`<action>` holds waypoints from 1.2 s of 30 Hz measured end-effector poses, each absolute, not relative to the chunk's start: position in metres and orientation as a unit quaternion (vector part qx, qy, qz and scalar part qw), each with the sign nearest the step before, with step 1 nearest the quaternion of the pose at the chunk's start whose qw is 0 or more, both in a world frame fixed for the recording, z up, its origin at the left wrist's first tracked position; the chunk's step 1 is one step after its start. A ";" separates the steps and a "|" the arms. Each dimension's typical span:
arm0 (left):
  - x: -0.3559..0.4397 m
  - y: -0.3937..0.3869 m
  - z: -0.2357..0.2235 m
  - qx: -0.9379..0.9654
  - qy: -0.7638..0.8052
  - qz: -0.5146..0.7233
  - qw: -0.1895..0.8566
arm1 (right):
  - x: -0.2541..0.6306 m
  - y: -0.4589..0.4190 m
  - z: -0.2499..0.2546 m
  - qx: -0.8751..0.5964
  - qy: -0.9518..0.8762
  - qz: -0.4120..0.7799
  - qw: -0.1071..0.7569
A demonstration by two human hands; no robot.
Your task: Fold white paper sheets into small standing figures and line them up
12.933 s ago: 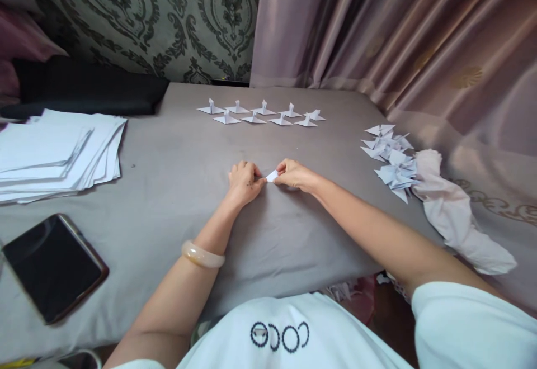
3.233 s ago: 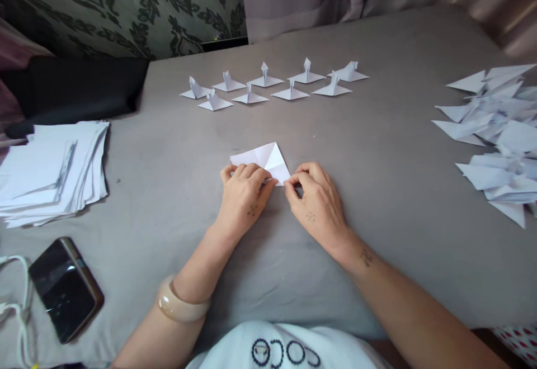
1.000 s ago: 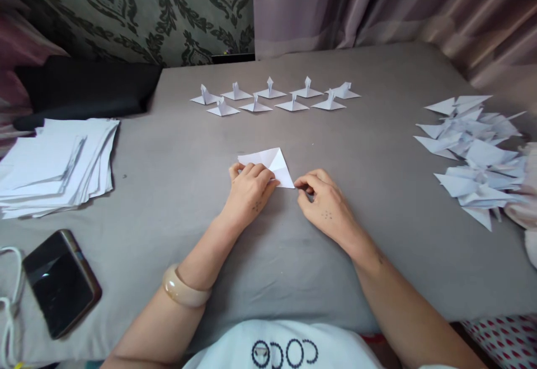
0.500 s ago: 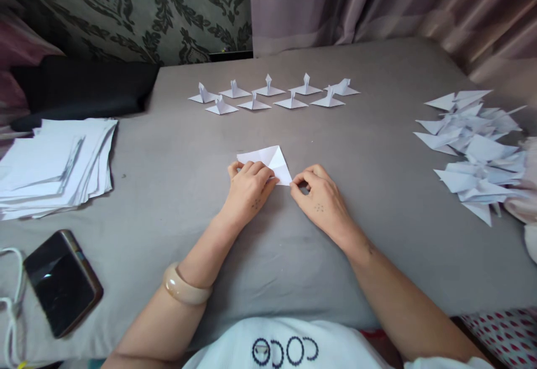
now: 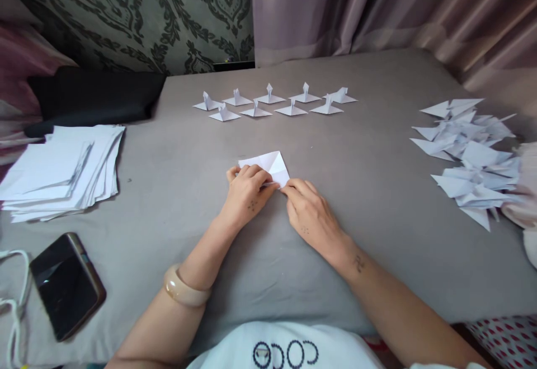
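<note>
A partly folded piece of white paper lies on the grey cloth in front of me, with crease lines across it. My left hand rests over its left and near side, fingers curled down and holding it. At its near right corner, my right hand pinches the paper's edge between thumb and fingers, close to the left thumb. Both hands cover much of the near edge, so the fold there is partly hidden. Beyond the hands, several folded paper cranes stand in two rows.
A heap of flatter folded paper pieces lies at the right. To the left are a stack of white paper sheets, a black cloth or bag, a phone and a white cable. Curtains hang behind the grey surface.
My right hand has moved slightly left and nearer, from the paper's right corner to its near edge beside my left thumb. The view has tipped a little.
</note>
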State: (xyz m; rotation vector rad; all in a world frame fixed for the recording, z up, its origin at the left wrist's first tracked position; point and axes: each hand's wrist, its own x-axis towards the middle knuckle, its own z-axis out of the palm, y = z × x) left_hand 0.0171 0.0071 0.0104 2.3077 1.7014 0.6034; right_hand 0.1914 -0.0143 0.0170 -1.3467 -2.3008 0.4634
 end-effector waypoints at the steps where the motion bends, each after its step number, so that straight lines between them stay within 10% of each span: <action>1: 0.016 0.007 0.012 0.777 0.580 0.212 0.121 | 0.191 -0.015 0.019 -0.488 -0.832 0.160 0.208; 36: -0.006 0.016 0.016 0.752 0.616 0.200 0.124 | 0.185 -0.022 0.023 -0.482 -0.866 0.093 0.092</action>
